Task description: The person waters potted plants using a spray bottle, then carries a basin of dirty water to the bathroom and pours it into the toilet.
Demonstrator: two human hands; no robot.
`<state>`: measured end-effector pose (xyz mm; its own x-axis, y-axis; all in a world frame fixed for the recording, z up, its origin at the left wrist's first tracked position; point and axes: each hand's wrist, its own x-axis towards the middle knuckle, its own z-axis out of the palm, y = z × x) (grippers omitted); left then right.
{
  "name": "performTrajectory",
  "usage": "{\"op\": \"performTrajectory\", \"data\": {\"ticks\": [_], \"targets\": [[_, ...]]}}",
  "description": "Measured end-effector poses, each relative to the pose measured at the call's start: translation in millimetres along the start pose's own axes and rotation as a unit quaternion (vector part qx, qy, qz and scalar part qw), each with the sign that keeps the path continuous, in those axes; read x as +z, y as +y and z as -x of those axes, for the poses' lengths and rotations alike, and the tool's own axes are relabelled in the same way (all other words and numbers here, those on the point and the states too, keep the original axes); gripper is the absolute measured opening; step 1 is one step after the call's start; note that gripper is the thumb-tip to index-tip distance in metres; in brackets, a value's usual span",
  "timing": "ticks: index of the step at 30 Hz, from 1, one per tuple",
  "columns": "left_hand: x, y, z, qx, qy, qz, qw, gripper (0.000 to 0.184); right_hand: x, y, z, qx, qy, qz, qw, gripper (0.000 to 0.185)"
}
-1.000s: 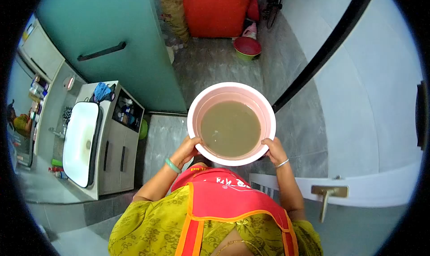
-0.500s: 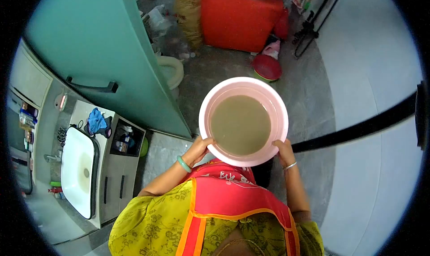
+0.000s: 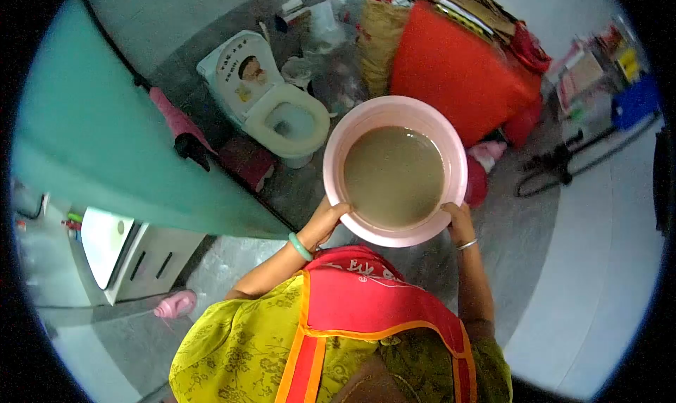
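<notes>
A round pink plastic basin [image 3: 339, 132] is held out in front of my red apron [image 3: 373, 297]. Murky brownish water [image 3: 394, 177] fills much of it. My left hand [image 3: 325, 222] grips the rim at the near left, thumb over the edge. At the near right, my right hand [image 3: 460, 222] clasps the rim the same way. The fingers under the basin are hidden. Ahead and to the left stands a toilet [image 3: 310, 139] with its lid raised and its seat down.
On the left is a green glass door [image 3: 141, 170], with a white sink [image 3: 105, 241] behind it. Ahead stand a large red box-like object [image 3: 451, 72] and a tan sack [image 3: 382, 44]. A red basin [image 3: 477, 184] sits on the floor, partly hidden. Black piping [image 3: 556, 167] runs along the right wall.
My view has turned left and moved forward past the door. The toilet now shows fully, and the sink has slid toward the lower left. Both hands still hold the basin.
</notes>
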<state>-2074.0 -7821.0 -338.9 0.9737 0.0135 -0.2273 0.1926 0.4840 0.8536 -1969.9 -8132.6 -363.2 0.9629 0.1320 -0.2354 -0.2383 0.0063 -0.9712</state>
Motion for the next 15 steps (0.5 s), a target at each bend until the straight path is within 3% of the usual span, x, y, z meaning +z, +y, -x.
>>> {"op": "performTrajectory", "data": {"ticks": [3,4,5,7,8,9,11,13,15], "targets": [[-1,1,-16,0.02,0.032,0.004,0.999,0.045,-3,8,-54,-0.04,-0.004,0.05,0.998,0.037],[-1,4,-16,0.01,0.063,0.018,0.998,0.041,27,-49,-33,0.027,-0.069,-0.001,0.997,0.031],[-3,5,-15,0.001,0.093,0.033,0.995,0.038,23,-38,-48,0.033,-0.074,0.004,0.997,0.031],[-29,-24,-22,-0.036,0.105,0.071,0.991,0.029,10,-16,-80,0.067,-0.117,0.162,0.978,0.034],[-39,-29,-21,-0.049,0.142,0.081,0.985,0.026,40,-41,-63,0.115,-0.1,0.1,0.983,0.035],[-51,-29,-15,-0.065,0.182,0.09,0.977,0.023,43,-12,-79,0.119,-0.11,0.106,0.981,0.035],[-66,-14,3,0.001,0.158,-0.126,0.979,0.021,53,51,-135,0.044,-0.205,0.193,0.959,0.036],[-95,-22,-77,-0.055,0.216,0.081,0.972,0.025,78,75,-193,-0.039,-0.28,0.238,0.929,0.036],[-127,-17,-79,-0.077,0.225,0.054,0.97,0.023,128,51,-179,0.2,-0.147,0.114,0.962,0.034]]}}
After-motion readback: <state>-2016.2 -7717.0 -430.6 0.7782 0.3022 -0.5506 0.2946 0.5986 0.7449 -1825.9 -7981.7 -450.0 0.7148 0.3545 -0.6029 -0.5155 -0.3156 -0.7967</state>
